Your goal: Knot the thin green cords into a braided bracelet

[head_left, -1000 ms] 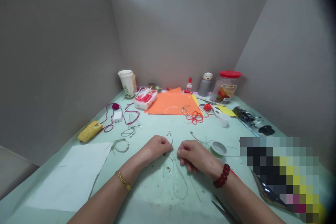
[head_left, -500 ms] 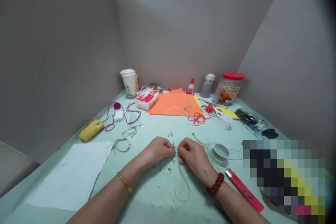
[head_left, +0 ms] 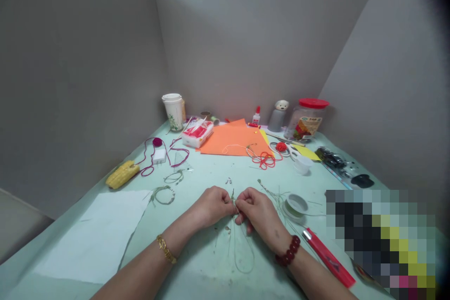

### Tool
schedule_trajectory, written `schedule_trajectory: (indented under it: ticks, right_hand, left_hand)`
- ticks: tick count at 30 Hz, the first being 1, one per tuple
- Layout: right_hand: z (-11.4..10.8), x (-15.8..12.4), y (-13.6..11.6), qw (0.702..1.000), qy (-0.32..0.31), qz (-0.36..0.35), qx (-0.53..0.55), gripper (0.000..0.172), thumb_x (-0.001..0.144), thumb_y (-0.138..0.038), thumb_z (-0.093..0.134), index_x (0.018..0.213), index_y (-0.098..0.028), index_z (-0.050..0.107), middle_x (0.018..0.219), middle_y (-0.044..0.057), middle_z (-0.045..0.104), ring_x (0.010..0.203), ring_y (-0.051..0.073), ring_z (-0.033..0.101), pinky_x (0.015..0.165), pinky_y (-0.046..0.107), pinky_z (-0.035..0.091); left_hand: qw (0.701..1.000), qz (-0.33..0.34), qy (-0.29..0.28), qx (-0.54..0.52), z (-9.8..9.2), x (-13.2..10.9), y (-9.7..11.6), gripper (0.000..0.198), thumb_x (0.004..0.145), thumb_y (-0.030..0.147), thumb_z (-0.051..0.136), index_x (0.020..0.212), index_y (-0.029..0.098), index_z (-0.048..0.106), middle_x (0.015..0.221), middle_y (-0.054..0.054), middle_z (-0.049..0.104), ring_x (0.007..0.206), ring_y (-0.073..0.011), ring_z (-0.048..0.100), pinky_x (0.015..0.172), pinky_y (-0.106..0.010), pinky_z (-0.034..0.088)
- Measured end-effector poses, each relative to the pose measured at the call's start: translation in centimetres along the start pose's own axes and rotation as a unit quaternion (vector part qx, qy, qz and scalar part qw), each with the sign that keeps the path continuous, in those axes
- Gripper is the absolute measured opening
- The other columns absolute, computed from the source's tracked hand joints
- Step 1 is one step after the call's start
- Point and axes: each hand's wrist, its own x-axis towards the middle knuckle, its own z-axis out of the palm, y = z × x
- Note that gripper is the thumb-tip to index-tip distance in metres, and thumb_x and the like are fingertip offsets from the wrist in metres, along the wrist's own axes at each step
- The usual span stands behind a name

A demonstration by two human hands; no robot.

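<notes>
Near the middle of the pale green table, my left hand (head_left: 213,206) pinches a thin green cord, whose short tip sticks up between the hands. My right hand (head_left: 255,207), fingertips closed on the same cord, almost touches the left. From the fingers the green cord (head_left: 243,272) hangs toward me and lies in a long loop. Small bits (head_left: 228,181) lie just beyond the hands. Right of them are loose green cords (head_left: 272,191) and a spool (head_left: 296,204). A green cord ring (head_left: 163,195) rests to the left. The fingers hide the exact crossing of the cord.
White paper (head_left: 94,234) and a corn cob (head_left: 122,174) lie left. Orange sheets (head_left: 234,138), a tissue pack (head_left: 197,133), red cord (head_left: 264,161) and a lidded cup (head_left: 172,112) are farther back. A red cutter (head_left: 330,258) lies beside my right forearm; a jar (head_left: 305,122) stands back right.
My right hand has moved slightly left, closer to my left hand, and its lower fingers have shifted. The hanging cord loop has shifted a little.
</notes>
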Motion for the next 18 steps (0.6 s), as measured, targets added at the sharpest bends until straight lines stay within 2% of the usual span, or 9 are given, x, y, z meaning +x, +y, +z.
schedule_trajectory:
  ticks: [4, 8, 9, 12, 14, 16, 18]
  right_hand:
    - [-0.4, 0.1, 0.1, 0.999, -0.001, -0.032, -0.041, 0.006, 0.074, -0.024, 0.046, 0.071, -0.019, 0.049, 0.058, -0.001, 0.06, 0.044, 0.011, 0.053, 0.035, 0.019, 0.034]
    - [-1.0, -0.3, -0.4, 0.967, 0.126, -0.147, -0.167, 0.007, 0.076, -0.024, 0.047, 0.074, -0.019, 0.052, 0.064, 0.0, 0.058, 0.056, 0.012, 0.051, 0.053, 0.024, 0.037]
    - [-1.1, -0.4, -0.6, 0.959, 0.13, -0.176, -0.18, 0.008, 0.076, -0.023, 0.046, 0.072, -0.019, 0.052, 0.065, 0.0, 0.058, 0.059, 0.013, 0.05, 0.056, 0.025, 0.037]
    - [-1.1, -0.6, -0.9, 0.952, 0.073, -0.23, -0.187, 0.01, 0.073, -0.016, 0.044, 0.07, -0.019, 0.053, 0.07, 0.001, 0.058, 0.063, 0.013, 0.049, 0.059, 0.024, 0.036]
    - [-1.1, -0.5, -0.8, 0.956, 0.081, -0.215, -0.182, 0.011, 0.072, -0.015, 0.044, 0.072, -0.018, 0.054, 0.071, 0.001, 0.058, 0.064, 0.014, 0.049, 0.059, 0.025, 0.036]
    - [-1.1, -0.1, -0.6, 0.967, 0.101, -0.17, -0.163, 0.009, 0.073, -0.018, 0.045, 0.071, -0.018, 0.054, 0.068, 0.001, 0.057, 0.062, 0.014, 0.048, 0.059, 0.025, 0.035]
    - [-1.1, 0.2, -0.5, 0.982, 0.072, -0.125, -0.123, 0.009, 0.073, -0.022, 0.047, 0.066, -0.018, 0.052, 0.061, -0.001, 0.053, 0.057, 0.012, 0.045, 0.054, 0.024, 0.034]
  left_hand:
    - [1.0, 0.005, -0.02, -0.023, -0.4, -0.2, 0.0, 0.021, 0.065, 0.034, 0.056, 0.058, 0.016, 0.047, 0.051, 0.005, 0.039, 0.049, -0.0069, 0.031, 0.045, -0.021, 0.023]
    - [0.992, -0.043, -0.079, -0.091, -1.3, -0.3, 0.1, 0.023, 0.064, 0.038, 0.058, 0.063, 0.018, 0.046, 0.05, 0.007, 0.034, 0.044, -0.0061, 0.027, 0.042, -0.021, 0.02]
    - [0.989, -0.058, -0.087, -0.102, -1.4, -0.3, 0.2, 0.025, 0.064, 0.04, 0.059, 0.064, 0.019, 0.046, 0.049, 0.008, 0.033, 0.043, -0.006, 0.025, 0.041, -0.021, 0.019]
    - [0.984, -0.075, -0.095, -0.13, -1.8, -0.4, 0.5, 0.026, 0.062, 0.04, 0.061, 0.064, 0.019, 0.045, 0.05, 0.008, 0.031, 0.043, -0.006, 0.024, 0.041, -0.021, 0.017]
    - [0.982, -0.08, -0.096, -0.14, -1.8, -0.4, 0.7, 0.026, 0.061, 0.039, 0.062, 0.064, 0.019, 0.045, 0.05, 0.008, 0.032, 0.044, -0.0058, 0.024, 0.041, -0.022, 0.016]
    - [0.981, -0.086, -0.096, -0.143, -1.8, -0.4, 0.7, 0.025, 0.061, 0.038, 0.062, 0.063, 0.019, 0.045, 0.05, 0.008, 0.032, 0.044, -0.0057, 0.024, 0.041, -0.022, 0.016]
    - [0.981, -0.09, -0.098, -0.143, -1.8, -0.4, 0.6, 0.025, 0.06, 0.038, 0.061, 0.063, 0.019, 0.045, 0.05, 0.008, 0.032, 0.044, -0.0057, 0.023, 0.041, -0.022, 0.016]
